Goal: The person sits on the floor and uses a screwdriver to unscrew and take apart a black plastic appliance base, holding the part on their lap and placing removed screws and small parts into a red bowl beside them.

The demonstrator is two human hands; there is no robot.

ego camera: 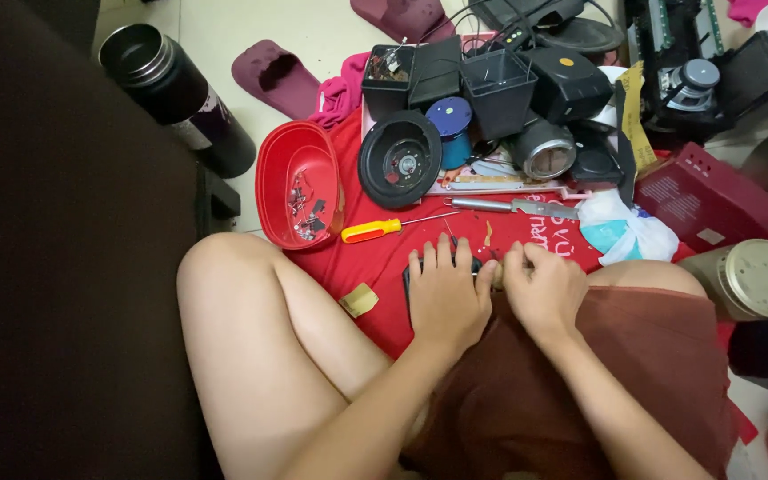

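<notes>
A person seated on the floor presses the left hand [444, 293], fingers spread flat, on a small dark object [412, 276] lying on a red cloth [375, 262]; the right hand [542, 289] pinches at its edge, fingers curled; just beyond lie a yellow-handled screwdriver [372, 230], a red tub [300, 185] of small parts and a black speaker [399, 159].
</notes>
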